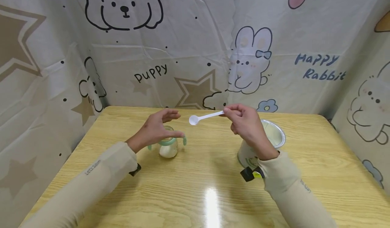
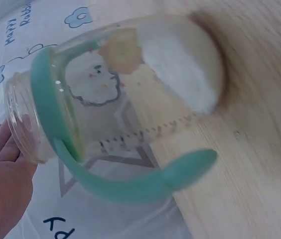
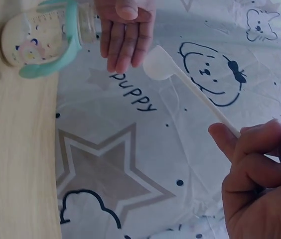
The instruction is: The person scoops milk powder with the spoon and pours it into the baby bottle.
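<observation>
My right hand (image 1: 246, 121) pinches the end of a long white handle, and the small round bowl of this measuring scoop (image 1: 193, 120) points left. In the right wrist view, the scoop (image 3: 159, 63) is above the table; what its bowl contains cannot be made out. A clear baby bottle (image 1: 168, 151) with a green two-handled collar stands upright without a lid, white powder at its bottom. Around the bottle's top, my left hand (image 1: 156, 126) is spread, thumb apart from its straight fingers. In the left wrist view, the bottle's neck (image 2: 21, 117) is in front of that hand.
Behind my right forearm stands an open can (image 1: 243, 155) with a silvery rim and pale powder inside. The wooden table (image 1: 189, 194) ends at a printed cloth backdrop (image 1: 189, 62) with puppies, rabbits and stars. A dark wrist camera (image 1: 248, 174) sits at the right sleeve.
</observation>
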`<state>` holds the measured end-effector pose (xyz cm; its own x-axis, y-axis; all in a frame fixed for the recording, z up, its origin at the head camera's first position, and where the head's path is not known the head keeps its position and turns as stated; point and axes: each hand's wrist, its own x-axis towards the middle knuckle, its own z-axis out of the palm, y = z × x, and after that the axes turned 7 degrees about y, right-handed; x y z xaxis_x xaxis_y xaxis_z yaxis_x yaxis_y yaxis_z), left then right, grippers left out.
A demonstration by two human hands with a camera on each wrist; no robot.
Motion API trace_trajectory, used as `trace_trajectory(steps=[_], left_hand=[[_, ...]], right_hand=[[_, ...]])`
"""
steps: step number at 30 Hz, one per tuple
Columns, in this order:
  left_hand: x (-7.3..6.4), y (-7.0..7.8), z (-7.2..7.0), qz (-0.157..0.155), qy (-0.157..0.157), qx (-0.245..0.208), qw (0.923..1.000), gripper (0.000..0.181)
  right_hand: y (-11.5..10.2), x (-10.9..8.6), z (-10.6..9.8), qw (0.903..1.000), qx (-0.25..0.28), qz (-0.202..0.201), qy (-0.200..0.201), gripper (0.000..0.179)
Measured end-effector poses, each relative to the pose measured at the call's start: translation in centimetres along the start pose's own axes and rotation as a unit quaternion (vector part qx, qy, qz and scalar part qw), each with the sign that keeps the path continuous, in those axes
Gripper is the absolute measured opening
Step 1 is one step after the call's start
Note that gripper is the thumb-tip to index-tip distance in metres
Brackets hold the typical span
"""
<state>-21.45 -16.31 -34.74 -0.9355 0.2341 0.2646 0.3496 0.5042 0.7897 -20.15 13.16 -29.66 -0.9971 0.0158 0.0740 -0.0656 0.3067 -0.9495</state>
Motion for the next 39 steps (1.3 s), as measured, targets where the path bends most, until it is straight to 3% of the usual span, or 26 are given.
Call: trace_trajectory(steps=[11,20,27,39], left_hand=[[1.1,1.5,1.1,-0.012,-0.007,-0.035,0.9993,0.08],[1.8,2.5,2.6,0.0,-0.022,-0.051,0.9985,0.08],[1.9,2.9,3.8,-0.02,-0.036,-0.068,0.9968,0.081],[2.4,4.0,6.0,0.005,-0.056,-0.072,0.9959,0.085]], right_hand=[[-0.5,-0.2,-2.8,0.9995,-0.025,0.004,0.02,0.034],[0.0,-0.3,-5.1,0.9989,-0.039,0.009,0.024,0.037],[0.6,-0.4,-7.4,0.9984,-0.044,0.005,0.037,0.032],[2.0,-0.8,-11.3,0.995,-0.077,0.011,0.063,0.034]])
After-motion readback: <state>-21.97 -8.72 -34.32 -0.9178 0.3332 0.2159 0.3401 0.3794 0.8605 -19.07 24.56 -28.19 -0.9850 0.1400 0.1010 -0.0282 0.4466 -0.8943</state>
